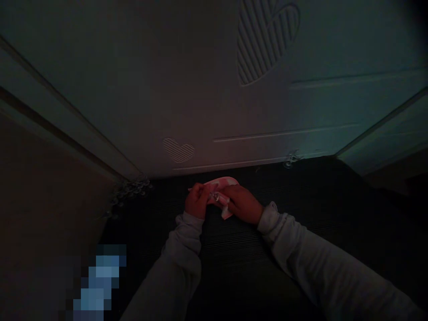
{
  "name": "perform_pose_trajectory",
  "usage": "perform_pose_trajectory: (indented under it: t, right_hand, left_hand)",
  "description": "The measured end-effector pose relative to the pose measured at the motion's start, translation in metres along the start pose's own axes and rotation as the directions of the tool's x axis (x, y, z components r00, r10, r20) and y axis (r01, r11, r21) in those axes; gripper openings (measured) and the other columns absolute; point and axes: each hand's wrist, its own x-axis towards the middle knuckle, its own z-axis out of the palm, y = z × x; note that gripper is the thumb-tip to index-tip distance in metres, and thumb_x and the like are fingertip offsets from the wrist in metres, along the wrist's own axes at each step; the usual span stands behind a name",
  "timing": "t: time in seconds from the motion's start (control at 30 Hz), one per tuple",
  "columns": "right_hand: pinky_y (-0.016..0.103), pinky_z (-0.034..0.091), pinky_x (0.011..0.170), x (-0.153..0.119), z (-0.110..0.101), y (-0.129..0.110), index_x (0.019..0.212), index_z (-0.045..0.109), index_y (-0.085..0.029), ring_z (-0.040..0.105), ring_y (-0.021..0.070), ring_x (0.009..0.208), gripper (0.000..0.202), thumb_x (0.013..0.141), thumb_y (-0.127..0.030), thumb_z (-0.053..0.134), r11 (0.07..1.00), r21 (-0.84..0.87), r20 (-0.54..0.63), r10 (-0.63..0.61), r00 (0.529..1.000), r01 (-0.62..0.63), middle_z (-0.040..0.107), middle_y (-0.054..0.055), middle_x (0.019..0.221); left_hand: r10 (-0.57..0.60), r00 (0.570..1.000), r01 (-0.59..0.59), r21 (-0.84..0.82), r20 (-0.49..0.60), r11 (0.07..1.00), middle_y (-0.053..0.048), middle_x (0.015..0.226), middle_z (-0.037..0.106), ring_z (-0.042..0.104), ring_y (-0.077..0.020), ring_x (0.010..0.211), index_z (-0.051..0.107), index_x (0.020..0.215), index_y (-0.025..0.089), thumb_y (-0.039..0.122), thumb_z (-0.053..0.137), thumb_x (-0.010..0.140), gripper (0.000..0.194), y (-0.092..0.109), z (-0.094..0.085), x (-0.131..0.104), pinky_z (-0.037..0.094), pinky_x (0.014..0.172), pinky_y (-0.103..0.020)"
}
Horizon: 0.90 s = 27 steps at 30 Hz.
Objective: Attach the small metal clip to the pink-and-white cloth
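Observation:
Both hands meet over a pink strip with white patches (230, 181), which looks soft and curves behind the fingers. Its kind cannot be made out in the dim light. My left hand (195, 201) is closed, thumb and fingers pinching the strip's left part. From the other side, my right hand (245, 203) is closed on the strip's right part, and a short end hangs below its fingers. Between the fingertips is a small shiny piece (216, 196), too small to name. The fingers hide much of the strip.
The hands are above a dark, grained tabletop (234, 258). At its back rises a pale panel (140, 89) with striped heart reliefs. Several small shiny pieces (132, 189) lie at the back left, and a few more (292, 158) at the back right. A blurred-out patch covers the lower left.

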Motion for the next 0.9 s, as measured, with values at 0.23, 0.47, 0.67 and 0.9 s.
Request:
perform_pose_trajectory:
  t: [0.23,0.47,0.67,0.9]
  right_hand:
    - [0.031,0.036,0.079,-0.0016,0.0018,0.0032,0.094,0.055,-0.015,0.051,0.0168,0.085,0.024,0.081,-0.022,0.036,0.999,-0.016,0.016,-0.04,0.999,0.04,0.059,0.007,0.09]
    - [0.032,0.037,0.081,-0.0016,0.0012,0.0021,0.096,0.055,-0.016,0.051,0.0168,0.087,0.024,0.079,-0.02,0.038,0.999,0.006,0.013,-0.048,0.999,0.048,0.059,0.007,0.093]
    - [0.032,0.037,0.081,-0.0017,0.0014,0.0023,0.095,0.055,-0.017,0.051,0.0164,0.089,0.023,0.079,-0.021,0.04,0.999,0.026,-0.001,-0.037,0.999,0.037,0.059,0.006,0.093]
    - [0.031,0.037,0.08,-0.002,0.0018,0.0028,0.092,0.057,-0.017,0.052,0.0162,0.087,0.021,0.078,-0.022,0.042,0.999,0.024,-0.004,-0.037,0.999,0.037,0.06,0.006,0.091]
  left_hand:
    - [0.008,0.998,-0.008,0.001,0.056,1.0,0.008,0.039,0.037,0.034,-0.0055,0.036,0.043,0.056,0.018,0.044,0.049,0.064,0.027,0.0019,-0.003,0.0005,0.028,0.036,-0.017]
    - [0.009,0.999,-0.01,0.037,0.04,0.999,0.007,0.04,0.038,0.037,-0.0066,0.039,0.045,0.057,0.019,0.045,0.047,0.067,0.028,0.0004,-0.0042,-0.001,0.03,0.038,-0.018]
    - [0.035,0.999,-0.036,0.026,0.026,0.999,0.007,0.041,0.039,0.037,-0.0067,0.04,0.045,0.057,0.019,0.046,0.043,0.069,0.03,-0.0019,-0.0041,-0.0002,0.03,0.04,-0.018]
    - [0.027,0.999,-0.028,0.018,0.029,0.999,0.008,0.039,0.037,0.035,-0.0064,0.038,0.045,0.056,0.018,0.043,0.049,0.065,0.027,0.0039,-0.0029,-0.0017,0.029,0.038,-0.018]
